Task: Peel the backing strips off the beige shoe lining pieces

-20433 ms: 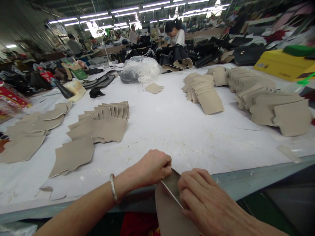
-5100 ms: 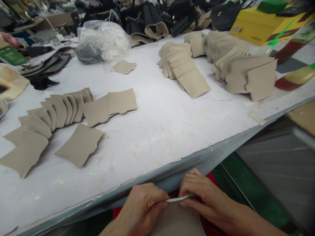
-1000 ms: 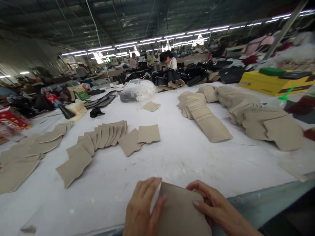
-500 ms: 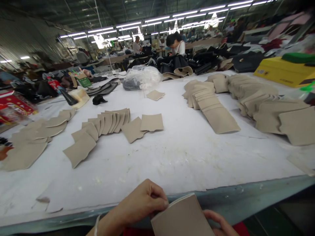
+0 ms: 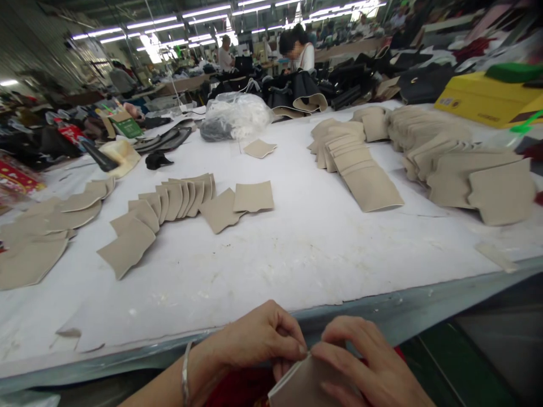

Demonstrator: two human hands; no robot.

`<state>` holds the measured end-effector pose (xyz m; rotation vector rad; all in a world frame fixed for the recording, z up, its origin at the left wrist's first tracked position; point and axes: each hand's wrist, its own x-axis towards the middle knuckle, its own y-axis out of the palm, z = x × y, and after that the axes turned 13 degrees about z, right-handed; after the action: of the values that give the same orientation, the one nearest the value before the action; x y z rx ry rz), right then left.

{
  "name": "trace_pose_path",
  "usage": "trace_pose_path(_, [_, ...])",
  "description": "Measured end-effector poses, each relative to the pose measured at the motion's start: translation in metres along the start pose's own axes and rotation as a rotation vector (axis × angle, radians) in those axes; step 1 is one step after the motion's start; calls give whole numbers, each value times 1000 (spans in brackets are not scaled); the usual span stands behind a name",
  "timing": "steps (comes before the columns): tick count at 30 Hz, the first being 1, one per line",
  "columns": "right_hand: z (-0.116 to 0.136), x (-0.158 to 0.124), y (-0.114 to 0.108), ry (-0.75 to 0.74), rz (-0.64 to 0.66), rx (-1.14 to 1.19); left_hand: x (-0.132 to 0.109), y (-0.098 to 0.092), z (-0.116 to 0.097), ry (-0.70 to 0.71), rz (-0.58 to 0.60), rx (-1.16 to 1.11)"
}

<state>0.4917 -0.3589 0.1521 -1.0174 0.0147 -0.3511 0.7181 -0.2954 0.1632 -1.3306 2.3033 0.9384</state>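
Observation:
At the bottom of the view, in front of the table edge, a beige leather piece (image 5: pixel 311 385) with a pale layered edge is held between both hands. My left hand (image 5: pixel 271 336), with a bracelet at its wrist, pinches the piece's upper edge between thumb and fingers. My right hand (image 5: pixel 365 359) grips the same piece from the right, its fingertips almost meeting the left ones at the top edge. The lower part of the piece runs out of the frame.
Fanned beige pieces (image 5: pixel 173 198) lie on the white-covered table (image 5: pixel 263 271), with more stacks at left and right (image 5: pixel 449 152). Behind them are a plastic-wrapped bundle (image 5: pixel 235 116), a yellow box (image 5: pixel 487 102) and black bags (image 5: pixel 297 90). A person (image 5: pixel 303 53) works beyond.
My right hand has come up and over to the piece's top edge, beside the left fingers. The piece has turned and sits lower. The whole view has shifted slightly.

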Motion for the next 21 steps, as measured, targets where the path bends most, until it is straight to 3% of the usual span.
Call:
trace_pose_path(12, [9, 12, 2, -7, -18, -7, 5, 4, 3, 24, -26, 17])
trace_pose_path(21, [5, 19, 0, -17, 205, 116, 1, 22, -1, 36, -66, 355])
